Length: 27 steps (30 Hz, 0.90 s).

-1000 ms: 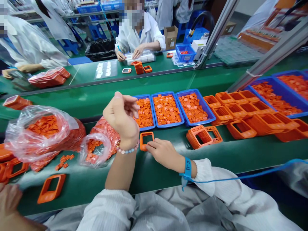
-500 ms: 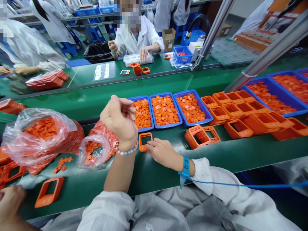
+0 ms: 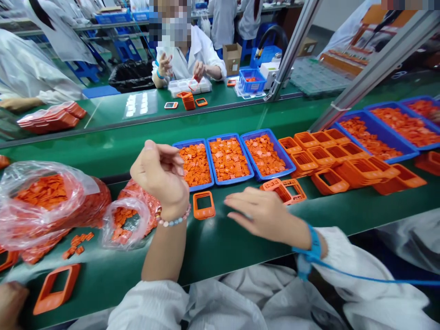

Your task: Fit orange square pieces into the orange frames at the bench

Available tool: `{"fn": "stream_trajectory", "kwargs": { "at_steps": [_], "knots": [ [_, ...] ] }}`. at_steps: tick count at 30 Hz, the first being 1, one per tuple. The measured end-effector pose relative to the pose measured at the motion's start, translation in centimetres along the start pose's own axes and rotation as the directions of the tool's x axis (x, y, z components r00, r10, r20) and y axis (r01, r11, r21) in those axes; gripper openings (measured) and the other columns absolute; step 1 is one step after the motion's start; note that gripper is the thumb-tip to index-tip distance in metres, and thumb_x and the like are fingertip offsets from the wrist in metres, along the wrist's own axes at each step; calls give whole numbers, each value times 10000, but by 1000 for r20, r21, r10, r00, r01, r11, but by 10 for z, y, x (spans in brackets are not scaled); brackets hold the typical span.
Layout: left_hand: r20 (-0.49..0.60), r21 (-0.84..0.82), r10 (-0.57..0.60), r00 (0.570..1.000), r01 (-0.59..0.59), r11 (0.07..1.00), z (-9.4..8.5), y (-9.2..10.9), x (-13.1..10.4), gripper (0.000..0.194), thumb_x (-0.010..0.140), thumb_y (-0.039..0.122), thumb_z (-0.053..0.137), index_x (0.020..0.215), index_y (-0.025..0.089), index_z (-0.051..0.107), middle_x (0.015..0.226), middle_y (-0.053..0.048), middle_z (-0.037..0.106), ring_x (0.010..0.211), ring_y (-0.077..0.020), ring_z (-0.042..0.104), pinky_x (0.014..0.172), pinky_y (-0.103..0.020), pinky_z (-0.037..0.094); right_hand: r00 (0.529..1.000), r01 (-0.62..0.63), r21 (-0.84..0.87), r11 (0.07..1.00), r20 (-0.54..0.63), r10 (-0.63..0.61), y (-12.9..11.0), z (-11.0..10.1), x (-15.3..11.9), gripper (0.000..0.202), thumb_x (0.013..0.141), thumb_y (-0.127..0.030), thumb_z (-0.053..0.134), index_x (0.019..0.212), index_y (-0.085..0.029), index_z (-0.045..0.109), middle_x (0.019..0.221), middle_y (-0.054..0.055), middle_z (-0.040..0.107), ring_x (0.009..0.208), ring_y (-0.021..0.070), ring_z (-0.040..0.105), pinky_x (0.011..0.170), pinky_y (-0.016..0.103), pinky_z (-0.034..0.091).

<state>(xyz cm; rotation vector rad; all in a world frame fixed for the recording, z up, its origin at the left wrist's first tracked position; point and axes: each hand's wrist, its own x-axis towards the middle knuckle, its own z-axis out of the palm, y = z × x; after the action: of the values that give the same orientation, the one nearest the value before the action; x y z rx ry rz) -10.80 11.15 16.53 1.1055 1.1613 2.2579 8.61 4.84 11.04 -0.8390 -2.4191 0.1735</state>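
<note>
My left hand (image 3: 161, 172) is raised with its fingers curled in front of the left blue tray (image 3: 194, 167) of small orange pieces. Its palm side is turned away, so anything in it is hidden. An orange rectangular frame (image 3: 204, 211) lies flat on the green table to the right of my left wrist, touched by neither hand. My right hand (image 3: 264, 211) hovers over the table to the right of that frame, fingers stretched out and holding nothing. Just behind it, partly covered by it, are a stack of orange frames (image 3: 275, 184) and a leaning orange frame (image 3: 295, 190).
More trays of orange pieces, a middle one (image 3: 229, 158) and a right one (image 3: 266, 154), stand behind. Stacked frames (image 3: 330, 181) fill the right. Plastic bags (image 3: 79, 197) of pieces and a loose frame (image 3: 57, 288) lie left, near another person's hand (image 3: 12, 300). A co-worker (image 3: 192, 50) sits opposite.
My right hand has let go of the orange frame and moved right, away from it. My left hand stays raised and curled. The co-worker opposite has lifted a hand from the white tray.
</note>
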Motion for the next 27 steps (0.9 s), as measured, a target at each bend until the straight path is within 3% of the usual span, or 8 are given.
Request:
{"fn": "stream_trajectory", "kwargs": {
  "at_steps": [4,7,11,14,18,22,25,27],
  "knots": [
    [24,4,0,1000,0,1000,-1,-1,0,463,937,476,541,570,200,601,461,18,494,346,-79,395,362,-240,237,963,-228,-112,967,-176,206,55,-69,-23,138,913,-263,646,1003,-202,730,933,56,776,777,183,706,725,303,534],
    [38,-26,6,999,-5,1000,-1,-3,0,436,933,435,536,580,186,596,469,26,501,347,-70,390,360,-235,227,922,-370,-329,869,-17,386,93,-94,-48,157,861,-287,651,953,-222,760,834,50,767,687,212,701,601,317,498],
    [38,-57,-10,999,12,998,2,-6,-1,403,918,363,513,571,174,594,450,31,486,334,-71,385,349,-236,210,733,-340,-529,777,369,572,119,-80,-79,407,786,-212,639,1183,-251,722,1014,68,782,864,289,741,613,325,510],
    [50,-46,-23,998,25,999,3,-8,-2,394,909,347,510,567,175,604,441,30,492,326,-71,376,344,-237,216,674,-323,-481,815,487,555,126,-56,-95,706,775,-152,596,1467,-240,493,1352,104,654,1051,317,712,703,370,556],
    [48,-51,-33,998,35,998,4,-10,-3,388,890,348,520,552,185,617,429,27,504,314,-71,381,332,-241,213,656,-324,-453,831,525,542,129,-42,-101,760,785,-138,552,1524,-214,393,1503,101,517,1132,329,679,764,418,571],
    [63,-27,-39,997,41,999,5,-15,-2,391,885,376,533,552,190,623,433,28,515,323,-66,396,336,-226,233,646,-315,-450,835,543,536,132,-56,-100,691,795,-239,609,1472,-234,469,1454,100,569,1136,339,673,768,414,570],
    [133,-15,-65,989,67,998,5,-20,-2,399,896,404,551,578,178,633,456,21,539,331,-66,417,335,-215,250,694,-330,-398,856,512,506,134,-86,-98,654,767,-369,701,1395,-253,559,1288,96,681,976,320,721,711,388,566],
    [248,29,-102,963,98,995,5,-23,-3,380,898,395,564,604,169,647,474,15,562,331,-64,425,339,-208,267,774,-373,-331,867,404,488,134,-111,-93,601,747,-444,748,1310,-269,629,1008,73,756,760,281,723,615,370,549]
  ]
}}
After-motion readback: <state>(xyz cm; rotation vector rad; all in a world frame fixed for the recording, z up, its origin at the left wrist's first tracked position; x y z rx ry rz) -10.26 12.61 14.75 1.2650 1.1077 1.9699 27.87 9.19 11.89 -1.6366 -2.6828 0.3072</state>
